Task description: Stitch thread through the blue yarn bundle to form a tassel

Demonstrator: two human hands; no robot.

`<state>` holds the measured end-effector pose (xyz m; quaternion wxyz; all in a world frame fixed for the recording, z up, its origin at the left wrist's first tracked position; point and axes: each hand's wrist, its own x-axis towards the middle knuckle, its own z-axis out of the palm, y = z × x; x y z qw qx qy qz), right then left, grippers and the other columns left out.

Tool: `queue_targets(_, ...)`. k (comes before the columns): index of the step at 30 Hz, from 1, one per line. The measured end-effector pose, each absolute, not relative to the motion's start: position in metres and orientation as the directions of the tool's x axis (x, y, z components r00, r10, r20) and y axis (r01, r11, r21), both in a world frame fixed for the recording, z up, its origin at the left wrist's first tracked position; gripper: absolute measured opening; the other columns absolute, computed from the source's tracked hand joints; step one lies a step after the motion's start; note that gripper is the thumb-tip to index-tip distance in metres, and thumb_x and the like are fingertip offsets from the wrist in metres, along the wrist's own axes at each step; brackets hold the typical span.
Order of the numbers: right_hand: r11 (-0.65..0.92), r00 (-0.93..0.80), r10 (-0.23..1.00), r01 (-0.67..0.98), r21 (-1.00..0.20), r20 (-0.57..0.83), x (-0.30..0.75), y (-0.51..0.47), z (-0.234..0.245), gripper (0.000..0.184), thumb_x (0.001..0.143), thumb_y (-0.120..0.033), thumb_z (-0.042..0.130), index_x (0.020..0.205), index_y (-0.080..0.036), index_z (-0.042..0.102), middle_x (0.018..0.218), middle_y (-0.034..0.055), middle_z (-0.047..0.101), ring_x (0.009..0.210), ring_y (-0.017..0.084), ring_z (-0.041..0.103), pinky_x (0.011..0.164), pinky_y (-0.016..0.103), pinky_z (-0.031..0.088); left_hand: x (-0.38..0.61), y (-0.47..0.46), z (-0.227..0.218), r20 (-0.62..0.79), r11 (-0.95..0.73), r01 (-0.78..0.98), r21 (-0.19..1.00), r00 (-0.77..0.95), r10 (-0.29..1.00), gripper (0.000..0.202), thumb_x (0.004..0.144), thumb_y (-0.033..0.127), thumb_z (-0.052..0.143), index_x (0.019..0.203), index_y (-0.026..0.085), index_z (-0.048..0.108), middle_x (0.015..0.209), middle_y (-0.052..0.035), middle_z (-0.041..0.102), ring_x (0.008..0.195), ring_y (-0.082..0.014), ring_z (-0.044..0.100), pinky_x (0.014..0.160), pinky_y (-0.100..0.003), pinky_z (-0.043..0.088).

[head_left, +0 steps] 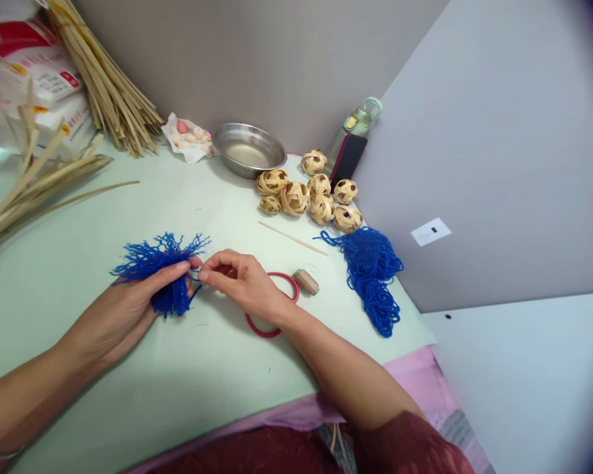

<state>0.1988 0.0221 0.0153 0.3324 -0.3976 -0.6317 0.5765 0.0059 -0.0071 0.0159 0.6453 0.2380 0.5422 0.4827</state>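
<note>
My left hand (131,303) is closed around a bundle of blue yarn (154,260) whose cut ends fan out over the pale green table (143,388). My right hand (240,280) pinches something thin at the bundle's right side, fingertips almost touching the left thumb; what it holds is too small to name. Partly under my right wrist lies a red ring (274,303). A small spool of tan thread (306,282) rests just right of the ring.
A heap of blue yarn (373,273) lies at the right edge. Several woven bamboo balls (309,194), a thin stick (292,237), a steel bowl (250,150), a bottle and phone (348,155) sit behind. Bamboo strips (103,85) and boxes (29,72) fill the far left.
</note>
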Motion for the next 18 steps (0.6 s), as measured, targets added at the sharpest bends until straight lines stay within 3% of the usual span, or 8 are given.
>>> queue_targets(3, -0.007, -0.465, 0.884, 0.091, -0.996, -0.049, 0.198, 0.0229, 0.0122, 0.025, 0.09, -0.041, 0.08, 0.086, -0.019, 0.07, 0.086, -0.0002, 0.068, 0.079, 0.014, 0.058, 0.076, 0.028, 0.046, 0.009, -0.0073, 0.0165, -0.475, 0.411, -0.371, 0.832, -0.097, 0.874, 0.037, 0.05, 0.032, 0.104, 0.082, 0.021, 0.091, 0.077, -0.0012, 0.083, 0.07, -0.0164, 0.07, 0.064, -0.022, 0.064)
queue_targets(7, -0.042, -0.426, 0.904, 0.029, -0.999, -0.051, 0.1962, 0.0228, 0.0126, 0.017, 0.087, -0.033, 0.077, 0.087, -0.019, 0.068, 0.084, -0.0018, 0.068, 0.074, 0.012, 0.056, 0.072, 0.026, 0.045, 0.0095, -0.0064, 0.0137, -0.427, 0.402, -0.231, 0.886, -0.069, 0.901, 0.04, 0.042, 0.048, 0.107, 0.067, 0.023, 0.087, 0.069, -0.0011, 0.08, 0.067, -0.0171, 0.068, 0.063, -0.023, 0.06)
queue_targets(10, -0.053, -0.401, 0.915, -0.018, -0.998, -0.041, 0.1948, 0.0224, 0.0142, 0.019, 0.086, -0.035, 0.079, 0.087, -0.019, 0.069, 0.082, -0.002, 0.067, 0.071, 0.012, 0.054, 0.068, 0.026, 0.043, 0.007, -0.0057, 0.0112, -0.407, 0.402, -0.128, 0.907, -0.013, 0.913, 0.045, 0.044, 0.06, 0.105, 0.055, 0.023, 0.082, 0.066, -0.0033, 0.078, 0.07, -0.0183, 0.068, 0.067, -0.024, 0.059)
queue_targets(14, -0.077, -0.407, 0.912, -0.045, -0.996, -0.052, 0.1936, 0.0229, 0.0134, 0.025, 0.085, -0.039, 0.085, 0.087, -0.019, 0.07, 0.082, -0.0013, 0.069, 0.072, 0.012, 0.056, 0.07, 0.027, 0.044, 0.0043, -0.0054, 0.0106, -0.424, 0.424, -0.057, 0.904, 0.018, 0.905, 0.049, 0.044, 0.069, 0.102, 0.053, 0.024, 0.082, 0.065, -0.0044, 0.078, 0.071, -0.0204, 0.067, 0.07, -0.028, 0.058)
queue_targets(18, -0.098, -0.41, 0.91, -0.056, -0.994, -0.066, 0.1931, 0.0241, 0.0105, 0.027, 0.083, -0.04, 0.087, 0.089, -0.019, 0.071, 0.081, -0.001, 0.069, 0.074, 0.013, 0.059, 0.072, 0.028, 0.045, 0.0041, -0.0057, 0.0125, -0.459, 0.457, -0.114, 0.882, 0.005, 0.888, 0.05, 0.042, 0.069, 0.103, 0.056, 0.024, 0.085, 0.067, -0.005, 0.079, 0.072, -0.0213, 0.068, 0.071, -0.029, 0.058)
